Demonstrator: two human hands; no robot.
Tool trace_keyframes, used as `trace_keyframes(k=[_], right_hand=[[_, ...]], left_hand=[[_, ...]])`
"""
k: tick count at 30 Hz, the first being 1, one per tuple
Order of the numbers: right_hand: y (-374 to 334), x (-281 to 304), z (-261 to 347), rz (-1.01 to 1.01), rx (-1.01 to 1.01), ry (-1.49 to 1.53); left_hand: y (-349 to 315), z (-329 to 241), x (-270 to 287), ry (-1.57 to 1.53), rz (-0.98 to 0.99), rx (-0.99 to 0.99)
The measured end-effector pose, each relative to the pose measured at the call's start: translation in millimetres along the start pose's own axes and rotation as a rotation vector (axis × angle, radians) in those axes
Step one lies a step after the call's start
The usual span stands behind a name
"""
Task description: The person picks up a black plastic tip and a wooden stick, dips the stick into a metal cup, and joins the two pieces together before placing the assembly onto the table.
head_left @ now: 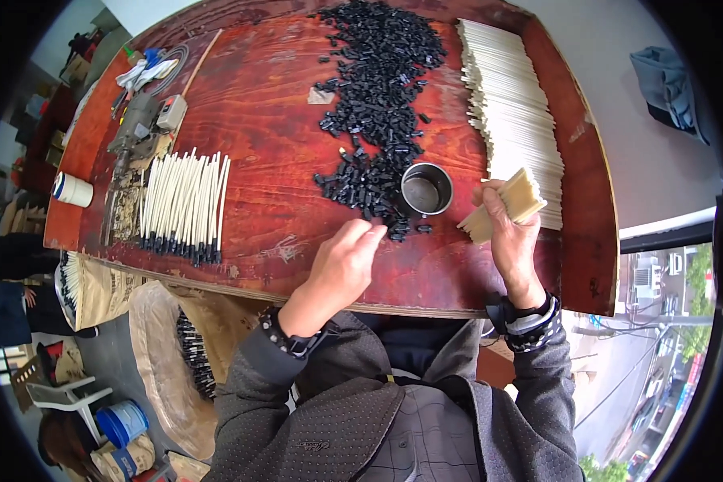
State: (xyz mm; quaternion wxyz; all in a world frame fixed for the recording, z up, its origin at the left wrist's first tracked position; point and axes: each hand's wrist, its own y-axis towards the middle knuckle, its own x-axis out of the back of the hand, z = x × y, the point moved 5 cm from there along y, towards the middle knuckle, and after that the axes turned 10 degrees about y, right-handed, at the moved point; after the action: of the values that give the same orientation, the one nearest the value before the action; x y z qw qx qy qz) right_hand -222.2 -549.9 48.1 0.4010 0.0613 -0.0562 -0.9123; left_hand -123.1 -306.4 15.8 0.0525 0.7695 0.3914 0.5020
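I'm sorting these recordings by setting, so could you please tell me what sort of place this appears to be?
Probably a small workshop: the large red worktable holds a heap of small black pieces and a long stack of pale sticks.

I can read no word or number from here: the small cursive mark (321, 444) on the front of my dark grey jacket (329, 422) looks like lettering, yet it is too fine for me to make out. The blue bucket (121, 424) on the floor to my left bears pale markings, and the bag (127, 459) just below it in my view shows a blue patch, both too blurred to read. On the raised right side (590, 241) of the red table (269, 193) I see only a small dark scrawl (594, 285), illegible to me.
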Motion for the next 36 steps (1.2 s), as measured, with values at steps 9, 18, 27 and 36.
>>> trace_keyframes(k=[9, 18, 27, 36], right_hand=[[-4, 15, 2, 0.08, -0.047, -0.065], [3, 11, 4, 0.171, 0.094, -0.305], [13, -15, 37, 0.034, 0.23, -0.334], [16, -35, 50, -0.011, 0.427, -0.494]], left_hand=[[8, -15, -33, 0.094, 0.139, -0.079], [7, -18, -31, 0.037, 0.234, -0.02], [2, -16, -25, 0.07, 0.339, -0.011], [0, 2, -9, -0.199, 0.109, 0.161]])
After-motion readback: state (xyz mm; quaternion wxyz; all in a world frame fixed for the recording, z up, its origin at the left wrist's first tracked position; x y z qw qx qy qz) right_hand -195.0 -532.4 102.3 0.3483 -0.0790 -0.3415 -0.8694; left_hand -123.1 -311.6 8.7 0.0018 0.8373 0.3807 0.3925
